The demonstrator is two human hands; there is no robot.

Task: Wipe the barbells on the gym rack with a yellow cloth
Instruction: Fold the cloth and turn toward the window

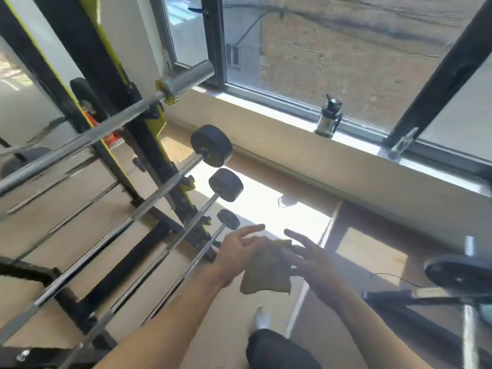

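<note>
Two bare hands meet in the lower middle of the frame with a crumpled, dull yellow cloth (pixel 266 270) between them. The left hand (pixel 239 251) has its fingers spread and only loosely bent, its palm side against the cloth's left edge. The right hand (pixel 308 257) is also wide, fingers straight and fanned out, lying along the cloth's right side; whether either thumb pinches the fabric is hidden. The cloth hangs down below the fingers, apart from any bar.

To the left, a black and yellow steel gym rack (pixel 149 145) holds several chrome barbells that run diagonally from lower left to the centre. Three of them end in black round weights: a large one (pixel 211 145), a middle one (pixel 225 184) and a small one (pixel 228 219) just above the left hand. A longer bare bar (pixel 186 75) sits higher, towards the upper left.

A dark water bottle (pixel 328 117) stands on the pale window sill (pixel 266 107) at upper right.
</note>
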